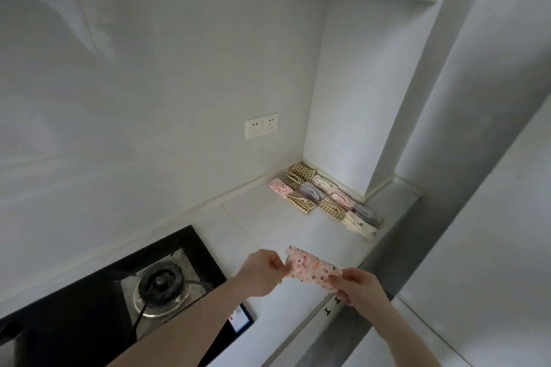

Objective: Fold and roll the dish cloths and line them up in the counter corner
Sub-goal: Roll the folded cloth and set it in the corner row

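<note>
I hold a pink flower-print dish cloth (310,268), folded into a narrow strip, just above the white counter (268,223). My left hand (262,272) pinches its left end, and my right hand (359,284) grips its right end. Several rolled cloths (325,197), some checked, some pink, some grey, lie side by side in rows in the counter corner against the walls, well beyond my hands.
A black gas hob (125,286) with a round burner fills the counter on the left. A double wall socket (261,125) sits above the counter. The counter's front edge (372,259) runs close to my right hand. A wall cabinet hangs overhead.
</note>
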